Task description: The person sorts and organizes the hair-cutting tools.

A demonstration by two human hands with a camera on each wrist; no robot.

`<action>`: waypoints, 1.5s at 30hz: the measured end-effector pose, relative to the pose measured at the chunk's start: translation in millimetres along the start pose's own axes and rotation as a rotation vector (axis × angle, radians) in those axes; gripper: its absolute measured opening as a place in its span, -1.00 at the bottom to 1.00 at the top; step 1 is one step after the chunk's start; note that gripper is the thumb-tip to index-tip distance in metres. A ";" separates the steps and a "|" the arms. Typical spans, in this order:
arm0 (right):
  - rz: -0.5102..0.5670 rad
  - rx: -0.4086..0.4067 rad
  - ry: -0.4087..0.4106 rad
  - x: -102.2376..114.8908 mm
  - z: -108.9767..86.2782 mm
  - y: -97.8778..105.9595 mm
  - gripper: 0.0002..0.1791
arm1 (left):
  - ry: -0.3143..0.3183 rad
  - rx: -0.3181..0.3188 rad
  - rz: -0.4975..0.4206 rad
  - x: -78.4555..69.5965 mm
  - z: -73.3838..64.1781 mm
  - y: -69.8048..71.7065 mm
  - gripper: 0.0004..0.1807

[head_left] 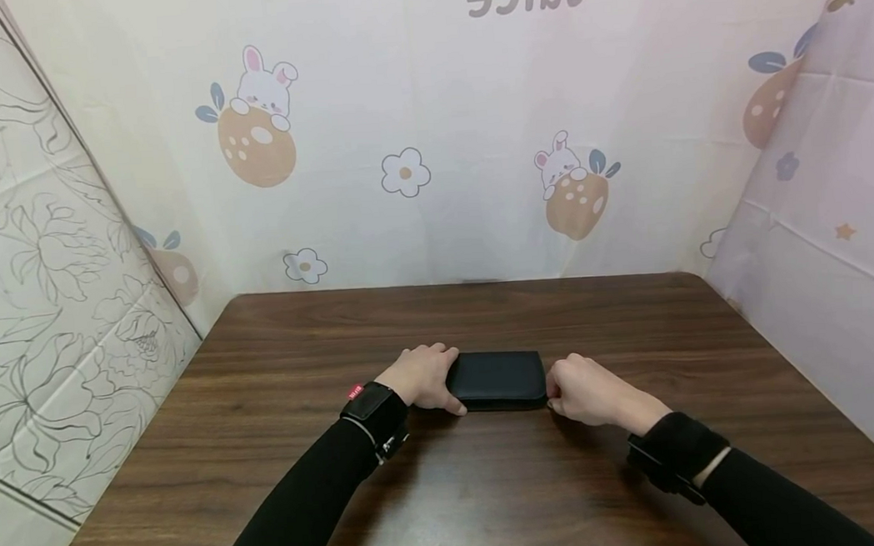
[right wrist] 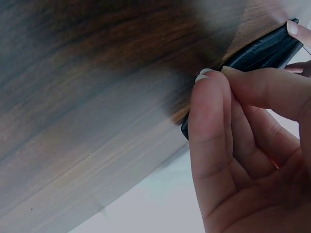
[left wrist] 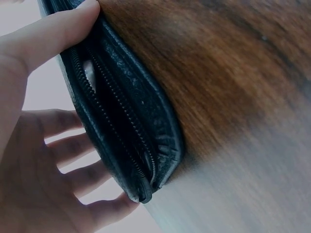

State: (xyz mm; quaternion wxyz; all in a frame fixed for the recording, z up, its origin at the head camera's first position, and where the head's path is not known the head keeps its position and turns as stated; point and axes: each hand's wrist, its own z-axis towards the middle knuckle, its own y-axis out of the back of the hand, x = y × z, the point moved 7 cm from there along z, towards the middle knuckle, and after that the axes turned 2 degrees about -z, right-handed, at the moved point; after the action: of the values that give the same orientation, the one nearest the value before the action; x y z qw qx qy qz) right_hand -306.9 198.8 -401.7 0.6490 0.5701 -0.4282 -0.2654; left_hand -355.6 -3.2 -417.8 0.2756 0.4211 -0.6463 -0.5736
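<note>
A black zip wallet [head_left: 496, 378] lies on the brown wooden table [head_left: 495, 486]. My left hand [head_left: 424, 378] grips its left end, with the thumb on the near edge and the fingers spread along the opposite side. In the left wrist view, the wallet's zipper [left wrist: 114, 121] is parted at this end, and a small pale thing [left wrist: 90, 75] shows inside. At the wallet's right end, my right hand [head_left: 587, 389] pinches with thumb and forefinger, the other fingers curled in. Those fingertips hide whatever part of the wallet is between them.
A white curtain with rabbit and fruit prints [head_left: 411, 99] hangs behind the table's far edge. A flower-patterned panel [head_left: 54, 271] stands on the left, and a pale printed sheet [head_left: 841, 240] hangs on the right. Dark bands [head_left: 677, 454] circle both wrists.
</note>
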 end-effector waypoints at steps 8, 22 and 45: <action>0.016 0.000 -0.015 0.9 -1.3 -3.2 -0.90 | -0.003 0.001 0.002 -0.7 -0.6 -0.5 0.07; -0.008 -0.018 -0.025 4.5 -2.7 -3.9 -0.90 | -0.005 0.006 -0.005 -1.0 -0.8 0.4 0.06; 0.056 -0.017 -0.090 3.4 -1.5 -2.7 -0.88 | -0.016 0.001 -0.003 -0.6 -0.7 2.8 0.05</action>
State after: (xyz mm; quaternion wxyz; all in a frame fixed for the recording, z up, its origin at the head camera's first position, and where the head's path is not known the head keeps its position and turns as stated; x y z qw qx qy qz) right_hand -303.6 196.2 -403.4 0.6411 0.5399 -0.4704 -0.2761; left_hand -355.4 -3.0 -414.9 0.2690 0.4177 -0.6482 -0.5770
